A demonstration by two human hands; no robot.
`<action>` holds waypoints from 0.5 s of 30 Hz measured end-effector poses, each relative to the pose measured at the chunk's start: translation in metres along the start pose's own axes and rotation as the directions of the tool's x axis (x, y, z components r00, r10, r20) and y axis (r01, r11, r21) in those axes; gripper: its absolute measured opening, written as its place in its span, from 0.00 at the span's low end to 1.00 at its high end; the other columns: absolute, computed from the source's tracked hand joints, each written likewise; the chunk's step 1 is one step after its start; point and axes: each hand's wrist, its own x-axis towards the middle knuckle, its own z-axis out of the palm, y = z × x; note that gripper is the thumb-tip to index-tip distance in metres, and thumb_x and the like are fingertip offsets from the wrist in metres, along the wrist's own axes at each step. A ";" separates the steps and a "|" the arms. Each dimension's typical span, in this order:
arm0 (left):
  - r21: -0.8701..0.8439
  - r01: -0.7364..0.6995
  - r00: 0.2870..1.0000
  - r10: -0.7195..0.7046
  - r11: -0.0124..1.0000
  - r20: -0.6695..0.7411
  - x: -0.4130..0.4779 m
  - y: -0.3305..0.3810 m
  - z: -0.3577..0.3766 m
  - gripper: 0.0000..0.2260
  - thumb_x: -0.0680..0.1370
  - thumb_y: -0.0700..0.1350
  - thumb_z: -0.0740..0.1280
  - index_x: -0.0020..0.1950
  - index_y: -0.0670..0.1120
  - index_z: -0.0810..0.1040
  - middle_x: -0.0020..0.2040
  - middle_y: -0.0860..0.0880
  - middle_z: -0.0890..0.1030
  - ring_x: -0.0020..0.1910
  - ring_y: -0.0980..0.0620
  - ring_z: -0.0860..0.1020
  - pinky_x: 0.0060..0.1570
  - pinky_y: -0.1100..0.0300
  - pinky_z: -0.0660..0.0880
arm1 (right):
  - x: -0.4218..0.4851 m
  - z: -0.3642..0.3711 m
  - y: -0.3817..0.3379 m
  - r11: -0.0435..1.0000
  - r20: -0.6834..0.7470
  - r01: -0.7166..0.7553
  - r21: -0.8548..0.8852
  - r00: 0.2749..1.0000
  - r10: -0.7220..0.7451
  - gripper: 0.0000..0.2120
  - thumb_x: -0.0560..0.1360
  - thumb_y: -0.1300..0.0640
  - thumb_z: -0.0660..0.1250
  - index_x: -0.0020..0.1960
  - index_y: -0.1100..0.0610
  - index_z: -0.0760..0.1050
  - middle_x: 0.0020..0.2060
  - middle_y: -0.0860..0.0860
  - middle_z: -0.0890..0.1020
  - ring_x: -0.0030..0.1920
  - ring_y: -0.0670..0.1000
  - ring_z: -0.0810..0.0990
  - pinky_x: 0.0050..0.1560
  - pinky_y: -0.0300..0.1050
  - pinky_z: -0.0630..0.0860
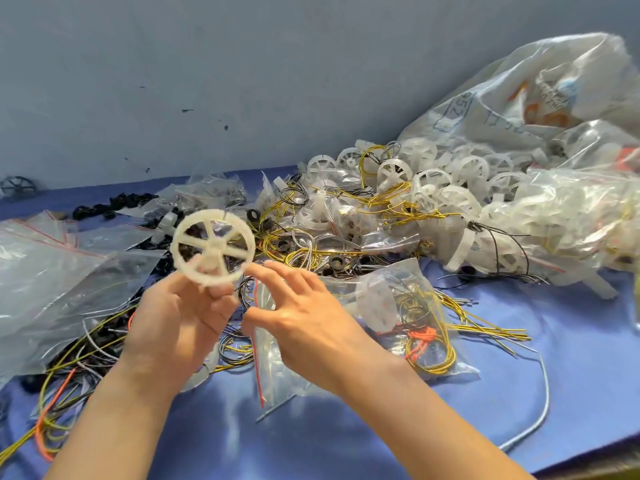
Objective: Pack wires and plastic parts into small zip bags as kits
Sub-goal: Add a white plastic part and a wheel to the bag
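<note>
While the blue cloth lies strewn with loose wires and the big clear sack spills wheels at the far right, we work over a small zip bag just below our right hand, whose fingers are spread and hold nothing. Our left hand grips a white spoked wheel by its lower rim, raised above the clutter. We should likely hold the bag's mouth wide, then feed the wheel in edgewise.

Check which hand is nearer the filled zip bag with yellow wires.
Right. The right hand is just left of the filled zip bag; the left hand is farther left, gripping the white wheel.
</note>
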 end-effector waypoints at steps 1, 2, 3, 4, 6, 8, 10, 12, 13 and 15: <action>0.029 0.008 1.000 -0.008 1.000 -0.010 -0.001 0.000 -0.001 0.06 0.76 0.42 0.62 0.46 0.44 0.78 0.36 0.50 0.72 0.31 0.57 0.70 0.25 0.68 0.70 | 0.000 -0.001 0.001 1.000 -0.033 -0.020 0.004 0.999 0.020 0.18 0.67 0.65 0.68 0.55 0.50 0.77 0.75 0.57 0.62 0.75 0.60 0.60 0.70 0.57 0.62; 0.074 0.021 0.999 -0.019 0.997 -0.027 -0.001 0.000 -0.001 0.05 0.74 0.42 0.64 0.46 0.44 0.77 0.36 0.49 0.72 0.30 0.57 0.71 0.26 0.68 0.71 | -0.001 -0.002 0.002 0.998 -0.069 -0.047 0.028 0.996 0.049 0.14 0.68 0.65 0.67 0.52 0.52 0.77 0.74 0.57 0.65 0.74 0.60 0.63 0.68 0.56 0.64; 0.132 0.038 0.998 -0.031 0.991 -0.050 -0.002 0.000 -0.003 0.06 0.72 0.43 0.65 0.47 0.44 0.77 0.35 0.49 0.73 0.29 0.57 0.72 0.25 0.68 0.72 | -0.002 -0.004 0.003 0.995 -0.110 -0.078 0.061 0.990 0.084 0.12 0.69 0.65 0.67 0.49 0.54 0.76 0.72 0.57 0.68 0.72 0.60 0.65 0.67 0.56 0.65; 0.195 0.066 0.995 -0.051 0.979 -0.080 -0.003 0.000 -0.006 0.07 0.71 0.42 0.65 0.47 0.43 0.77 0.34 0.48 0.74 0.28 0.56 0.73 0.25 0.67 0.73 | -0.003 -0.005 0.004 0.989 -0.153 -0.111 0.100 0.980 0.126 0.10 0.69 0.66 0.66 0.48 0.55 0.76 0.71 0.57 0.70 0.70 0.59 0.67 0.65 0.55 0.67; 0.279 0.134 0.987 -0.104 0.951 -0.122 -0.004 -0.001 -0.009 0.05 0.74 0.40 0.64 0.48 0.42 0.76 0.34 0.47 0.76 0.26 0.56 0.74 0.22 0.66 0.73 | -0.006 -0.007 0.008 0.966 -0.231 -0.169 0.196 0.949 0.213 0.09 0.70 0.68 0.65 0.46 0.56 0.76 0.68 0.57 0.72 0.66 0.59 0.70 0.61 0.54 0.70; 0.312 0.185 0.980 -0.152 0.932 -0.127 -0.004 0.000 -0.008 0.05 0.71 0.39 0.65 0.46 0.41 0.76 0.34 0.47 0.73 0.26 0.56 0.70 0.19 0.67 0.70 | -0.007 -0.010 0.012 0.938 -0.289 -0.192 0.289 0.916 0.277 0.08 0.71 0.68 0.62 0.46 0.58 0.76 0.66 0.57 0.73 0.62 0.59 0.72 0.59 0.53 0.70; 0.386 0.206 0.976 -0.157 0.899 -0.153 -0.003 -0.001 -0.006 0.05 0.71 0.39 0.66 0.45 0.40 0.77 0.33 0.47 0.72 0.25 0.57 0.67 0.17 0.68 0.66 | -0.007 -0.013 0.016 0.905 -0.319 -0.200 0.374 0.889 0.329 0.08 0.72 0.68 0.61 0.46 0.58 0.75 0.64 0.56 0.73 0.61 0.58 0.73 0.60 0.51 0.70; 0.462 0.220 0.971 -0.147 0.859 -0.190 -0.001 -0.006 -0.002 0.05 0.79 0.40 0.62 0.49 0.40 0.76 0.32 0.48 0.70 0.22 0.58 0.65 0.17 0.67 0.62 | -0.007 -0.014 0.017 0.869 -0.337 -0.201 0.452 0.864 0.375 0.09 0.72 0.69 0.60 0.45 0.58 0.75 0.63 0.54 0.73 0.62 0.56 0.73 0.62 0.51 0.70; 0.505 0.226 0.968 -0.136 0.833 -0.209 0.000 -0.009 -0.001 0.06 0.81 0.41 0.61 0.50 0.40 0.75 0.33 0.47 0.68 0.22 0.57 0.65 0.17 0.67 0.62 | -0.007 -0.015 0.016 0.850 -0.342 -0.196 0.489 0.854 0.393 0.10 0.71 0.69 0.59 0.45 0.58 0.75 0.63 0.54 0.73 0.63 0.55 0.73 0.62 0.51 0.70; 0.593 0.223 0.970 -0.118 0.774 -0.211 0.000 -0.016 0.003 0.10 0.83 0.43 0.60 0.47 0.40 0.76 0.33 0.46 0.68 0.21 0.57 0.67 0.18 0.67 0.63 | -0.006 -0.016 0.014 0.821 -0.341 -0.180 0.541 0.846 0.411 0.11 0.70 0.69 0.58 0.43 0.58 0.75 0.61 0.54 0.74 0.62 0.53 0.73 0.61 0.50 0.70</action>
